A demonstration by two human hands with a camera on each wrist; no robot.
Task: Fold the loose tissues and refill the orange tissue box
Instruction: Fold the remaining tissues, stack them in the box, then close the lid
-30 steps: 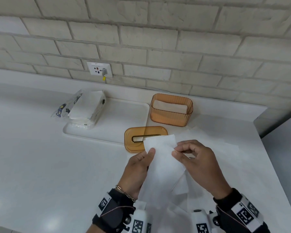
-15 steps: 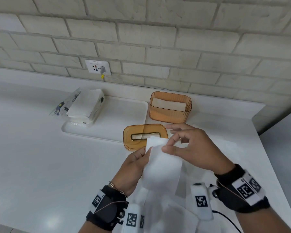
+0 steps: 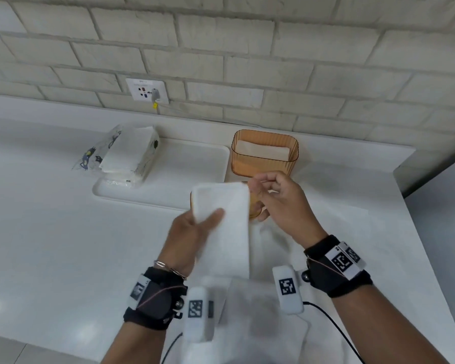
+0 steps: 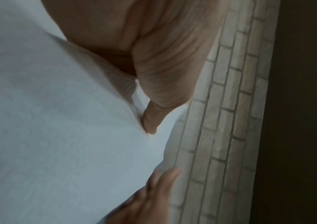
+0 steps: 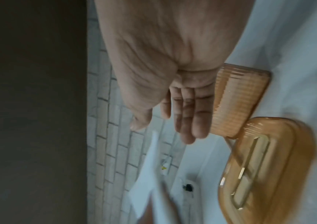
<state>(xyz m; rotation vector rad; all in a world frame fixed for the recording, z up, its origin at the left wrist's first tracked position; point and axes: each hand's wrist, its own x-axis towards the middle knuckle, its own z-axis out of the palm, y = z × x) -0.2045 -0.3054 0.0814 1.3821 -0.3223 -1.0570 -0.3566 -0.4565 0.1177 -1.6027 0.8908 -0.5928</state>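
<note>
My left hand (image 3: 208, 219) holds a folded white tissue (image 3: 225, 227) upright above the counter, thumb pressed on its front; the same tissue (image 4: 57, 121) fills the left wrist view. Just right of it my right hand (image 3: 273, 198) hovers with relaxed fingers (image 5: 188, 118) and holds nothing. The orange tissue box (image 3: 264, 156) stands lidless by the wall with folded tissues inside; it shows as the ribbed box (image 5: 238, 103) in the right wrist view. Its orange lid (image 5: 259, 163) lies flat in front of it, mostly hidden in the head view. Loose tissues (image 3: 263, 311) lie under my wrists.
A torn-open tissue pack (image 3: 132, 153) sits at the left end of a white tray (image 3: 184, 177). More spread tissues (image 3: 347, 222) cover the counter to the right. A brick wall with a socket (image 3: 146, 91) backs the counter, whose right edge (image 3: 415, 232) is near.
The right hand folded the tissue's top over and let go. The left hand now holds the narrower folded tissue alone, raised in front of the lid.
</note>
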